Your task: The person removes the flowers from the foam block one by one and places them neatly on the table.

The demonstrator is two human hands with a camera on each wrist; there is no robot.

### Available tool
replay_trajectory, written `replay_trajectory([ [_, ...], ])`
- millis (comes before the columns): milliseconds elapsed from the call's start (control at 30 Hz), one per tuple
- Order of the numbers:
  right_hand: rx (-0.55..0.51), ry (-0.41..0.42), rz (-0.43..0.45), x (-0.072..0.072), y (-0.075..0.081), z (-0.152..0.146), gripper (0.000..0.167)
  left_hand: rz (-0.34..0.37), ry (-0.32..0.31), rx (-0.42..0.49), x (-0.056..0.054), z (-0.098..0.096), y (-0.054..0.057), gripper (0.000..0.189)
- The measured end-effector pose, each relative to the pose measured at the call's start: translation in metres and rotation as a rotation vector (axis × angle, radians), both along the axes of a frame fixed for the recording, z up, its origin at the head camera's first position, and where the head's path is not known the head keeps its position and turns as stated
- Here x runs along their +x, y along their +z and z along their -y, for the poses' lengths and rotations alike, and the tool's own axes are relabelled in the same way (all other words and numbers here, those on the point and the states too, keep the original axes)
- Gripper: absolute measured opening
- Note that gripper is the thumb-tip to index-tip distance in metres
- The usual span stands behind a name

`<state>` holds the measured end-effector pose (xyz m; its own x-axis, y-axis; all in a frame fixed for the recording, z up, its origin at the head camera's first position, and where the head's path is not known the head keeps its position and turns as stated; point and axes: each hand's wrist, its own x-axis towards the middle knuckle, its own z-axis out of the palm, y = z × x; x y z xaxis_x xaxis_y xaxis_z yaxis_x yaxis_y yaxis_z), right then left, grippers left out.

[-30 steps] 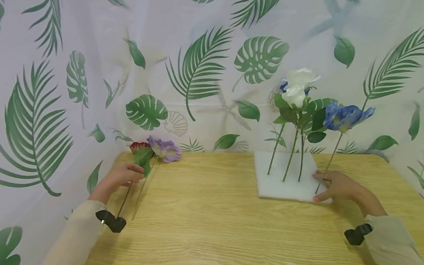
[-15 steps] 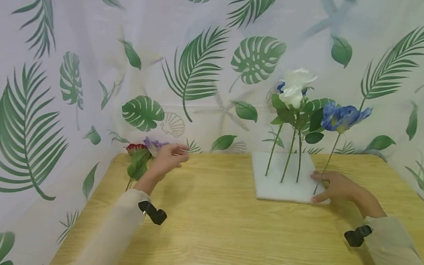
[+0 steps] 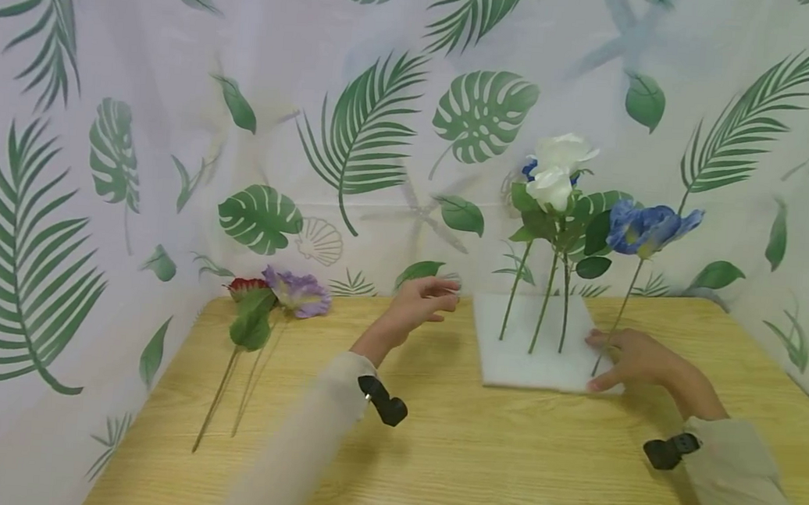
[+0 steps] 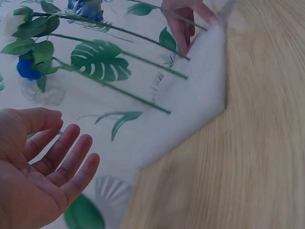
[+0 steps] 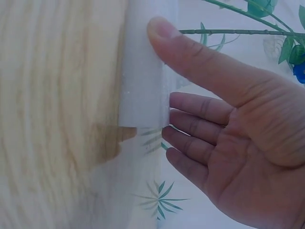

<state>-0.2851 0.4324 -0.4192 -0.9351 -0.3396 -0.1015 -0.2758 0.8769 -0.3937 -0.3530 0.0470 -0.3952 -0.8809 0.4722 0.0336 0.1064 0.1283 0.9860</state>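
A white foam block [image 3: 509, 368] lies towards the right of the table. Several flower stems stand upright in it: white roses [image 3: 557, 169], with a bit of blue behind them, and a blue flower [image 3: 649, 229] near the right edge. My right hand [image 3: 639, 363] holds the block at its right front corner; in the right wrist view its thumb [image 5: 190, 57] lies on the foam and the other fingers reach along its side. My left hand [image 3: 410, 312] is in the air left of the block, holding nothing, its fingers [image 4: 76, 179] loosely spread in the left wrist view.
A red flower [image 3: 241, 288] with green leaves and a purple flower [image 3: 297, 293] lie at the table's back left, stems pointing forward. The wooden table [image 3: 474, 461] meets a leaf-printed curtain [image 3: 393, 17] behind and at the left.
My left hand has moved right, away from the red and purple flowers, to near the foam block. My right hand has stayed at the block. The view has shifted slightly.
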Motion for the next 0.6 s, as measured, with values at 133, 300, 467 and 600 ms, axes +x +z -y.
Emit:
replay_trajectory([
  [133,-0.007,-0.009,0.002,0.001,0.002,0.003,0.089,0.051,-0.023,0.060,-0.002,-0.028,-0.007,0.037],
  [300,-0.040,-0.029,0.013,0.004,0.000,0.004,0.090,0.090,-0.042,0.099,-0.006,-0.056,-0.017,0.039],
  [467,-0.057,-0.035,0.008,0.006,0.000,0.005,0.089,0.108,-0.064,0.109,-0.010,-0.072,-0.021,0.041],
  [600,-0.051,-0.031,-0.007,0.006,0.003,0.005,0.088,0.126,-0.053,0.133,-0.011,-0.081,-0.021,0.039],
])
